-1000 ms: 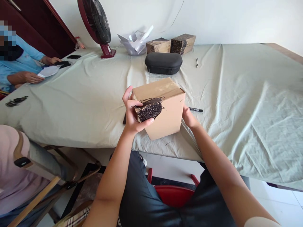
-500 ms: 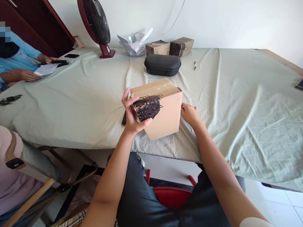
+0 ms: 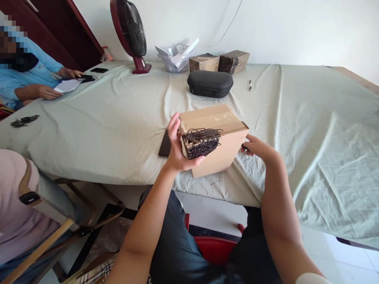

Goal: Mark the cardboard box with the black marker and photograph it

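A brown cardboard box stands tilted near the table's front edge. Dense black scribbling covers its near left corner and runs onto the top and front faces. My left hand grips the box at that corner, its thumb across the front and its fingers up the left side. At the box's right side is my right hand, fingers closed around a black pen, most of which is hidden by the hand and the box. A flat dark object lies left of the box, partly covered.
Behind the box sits a black zip case, with scribbled cartons and a clear plastic basket farther back. A small pen-like piece lies to the right. A fan and a person's hands are at left.
My right hand has picked up the black pen from the table and turned inward at the box's right side. My left hand stays on the scribbled corner. The view has shifted slightly.
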A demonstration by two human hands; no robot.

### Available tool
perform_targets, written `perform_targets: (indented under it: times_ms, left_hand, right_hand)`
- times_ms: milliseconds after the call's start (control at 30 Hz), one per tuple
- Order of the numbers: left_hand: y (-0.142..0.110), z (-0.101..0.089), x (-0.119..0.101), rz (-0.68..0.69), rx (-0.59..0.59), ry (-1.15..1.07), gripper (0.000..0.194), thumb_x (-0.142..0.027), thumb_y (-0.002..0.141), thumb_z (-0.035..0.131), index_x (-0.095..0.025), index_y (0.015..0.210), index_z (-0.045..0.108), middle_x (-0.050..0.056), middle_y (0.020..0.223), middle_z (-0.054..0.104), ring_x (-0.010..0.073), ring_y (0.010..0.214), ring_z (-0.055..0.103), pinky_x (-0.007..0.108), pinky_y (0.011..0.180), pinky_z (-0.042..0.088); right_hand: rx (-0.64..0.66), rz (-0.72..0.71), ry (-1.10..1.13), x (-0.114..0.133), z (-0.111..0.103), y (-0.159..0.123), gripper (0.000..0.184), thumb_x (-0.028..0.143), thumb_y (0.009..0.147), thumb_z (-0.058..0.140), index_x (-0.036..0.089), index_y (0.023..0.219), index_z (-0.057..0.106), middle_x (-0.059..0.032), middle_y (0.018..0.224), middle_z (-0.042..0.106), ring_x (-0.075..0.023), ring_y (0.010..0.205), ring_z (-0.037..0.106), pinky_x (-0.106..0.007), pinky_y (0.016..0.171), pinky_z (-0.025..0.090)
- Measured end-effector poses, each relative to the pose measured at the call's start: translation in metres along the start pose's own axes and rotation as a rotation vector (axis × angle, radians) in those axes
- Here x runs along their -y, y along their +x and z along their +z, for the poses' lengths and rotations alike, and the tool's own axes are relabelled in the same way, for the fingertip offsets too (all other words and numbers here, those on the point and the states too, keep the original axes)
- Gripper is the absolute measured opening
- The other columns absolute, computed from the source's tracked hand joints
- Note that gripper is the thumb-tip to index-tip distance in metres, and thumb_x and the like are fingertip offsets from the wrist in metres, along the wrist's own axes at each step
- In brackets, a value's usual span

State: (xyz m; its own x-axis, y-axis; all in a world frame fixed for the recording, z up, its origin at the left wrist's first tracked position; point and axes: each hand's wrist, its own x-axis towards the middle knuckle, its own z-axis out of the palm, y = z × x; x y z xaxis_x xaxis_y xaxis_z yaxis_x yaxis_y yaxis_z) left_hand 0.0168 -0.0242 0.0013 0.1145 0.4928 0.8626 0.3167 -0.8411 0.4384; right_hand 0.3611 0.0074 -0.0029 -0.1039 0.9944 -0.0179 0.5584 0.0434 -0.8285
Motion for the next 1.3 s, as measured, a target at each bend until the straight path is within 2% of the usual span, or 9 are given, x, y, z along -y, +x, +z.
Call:
perform_targets:
  times_ms: [67, 167, 300, 400, 533, 633, 867, 1167, 1300]
  left_hand:
    - [-0.001, 0.001, -0.001, 0.016, -0.009, -0.01, 0.135, -0.095, 0.061, 0.075, -0.043, 0.166, 0.007, 0.014, 0.176, 0.013, 0.0445, 0.166, 0.023, 0.068, 0.128, 0.033]
    - [-0.003, 0.001, -0.001, 0.038, -0.057, -0.008, 0.131, -0.093, 0.065, 0.074, -0.04, 0.167, 0.011, 0.015, 0.175, 0.016, 0.0439, 0.167, 0.02, 0.067, 0.13, 0.031]
    - [-0.005, 0.001, -0.003, 0.042, -0.099, 0.001, 0.126, -0.091, 0.068, 0.074, -0.037, 0.167, 0.017, 0.016, 0.174, 0.02, 0.0431, 0.167, 0.02, 0.065, 0.131, 0.029]
    - [-0.006, 0.002, -0.006, 0.031, -0.097, -0.004, 0.12, -0.088, 0.071, 0.073, -0.035, 0.166, 0.022, 0.017, 0.174, 0.02, 0.0418, 0.164, 0.027, 0.063, 0.13, 0.031]
    - [-0.006, 0.003, -0.012, 0.015, -0.08, 0.022, 0.121, -0.085, 0.067, 0.079, -0.037, 0.164, 0.024, 0.017, 0.175, 0.018, 0.0438, 0.162, 0.029, 0.066, 0.127, 0.035]
    - [-0.005, 0.003, -0.017, 0.011, -0.061, 0.029, 0.12, -0.079, 0.068, 0.082, -0.038, 0.164, 0.023, 0.016, 0.176, 0.016, 0.0449, 0.166, 0.022, 0.067, 0.127, 0.036]
    - [-0.006, 0.002, -0.026, -0.041, -0.013, 0.029, 0.118, -0.068, 0.067, 0.089, -0.04, 0.162, 0.024, 0.012, 0.177, 0.01, 0.047, 0.167, 0.018, 0.071, 0.128, 0.036]
    - [-0.005, 0.0, -0.029, -0.039, 0.0, 0.028, 0.109, -0.063, 0.068, 0.089, -0.039, 0.157, 0.031, 0.011, 0.174, 0.015, 0.0481, 0.166, 0.02, 0.072, 0.127, 0.039]
    - [-0.006, 0.002, -0.025, -0.048, 0.005, 0.084, 0.113, -0.075, 0.065, 0.088, -0.043, 0.156, 0.028, 0.01, 0.176, 0.012, 0.0467, 0.165, 0.022, 0.072, 0.127, 0.038]
  right_hand:
    - [0.04, 0.059, 0.204, 0.005, -0.007, 0.0, 0.056, 0.033, 0.079, 0.077, 0.021, 0.134, 0.071, -0.0038, 0.078, 0.078, -0.0208, 0.06, 0.072, -0.035, 0.06, 0.06]
    - [-0.116, 0.044, 0.444, 0.019, -0.01, -0.004, 0.049, 0.041, 0.08, 0.076, 0.023, 0.125, 0.071, -0.005, 0.088, 0.077, -0.0219, 0.068, 0.076, -0.037, 0.065, 0.063]
    - [-0.275, -0.167, 0.583, 0.052, -0.019, -0.015, 0.031, 0.048, 0.086, 0.061, 0.034, 0.113, 0.068, -0.0065, 0.1, 0.074, -0.0296, 0.09, 0.076, -0.046, 0.071, 0.061]
    - [-0.364, -0.406, 0.66, 0.105, -0.021, -0.031, 0.016, 0.042, 0.085, 0.064, 0.042, 0.101, 0.067, -0.001, 0.079, 0.062, -0.027, 0.076, 0.067, -0.043, 0.067, 0.055]
    - [-0.333, -0.686, 0.621, 0.194, 0.0, -0.049, 0.026, 0.049, 0.093, 0.06, 0.032, 0.076, 0.068, 0.0022, 0.057, 0.04, -0.0177, 0.048, 0.036, -0.035, 0.051, 0.036]
    - [-0.036, -0.663, 0.416, 0.234, 0.024, -0.049, 0.008, 0.021, 0.081, 0.067, 0.026, 0.076, 0.07, 0.0033, 0.057, 0.049, -0.0142, 0.05, 0.037, -0.031, 0.049, 0.029]
    - [0.079, -0.542, 0.302, 0.233, 0.038, -0.041, 0.03, 0.014, 0.082, 0.068, 0.022, 0.058, 0.052, 0.0035, 0.053, 0.04, -0.0121, 0.052, 0.032, -0.031, 0.047, 0.023]
    - [0.348, -0.451, 0.293, 0.231, 0.031, -0.035, 0.036, 0.021, 0.087, 0.07, 0.022, 0.055, 0.053, 0.0053, 0.051, 0.037, -0.0094, 0.048, 0.029, -0.029, 0.044, 0.023]
    - [0.19, -0.501, 0.417, 0.225, 0.031, -0.033, 0.026, 0.022, 0.089, 0.069, 0.022, 0.063, 0.064, 0.0057, 0.05, 0.041, -0.0095, 0.044, 0.031, -0.029, 0.044, 0.023]
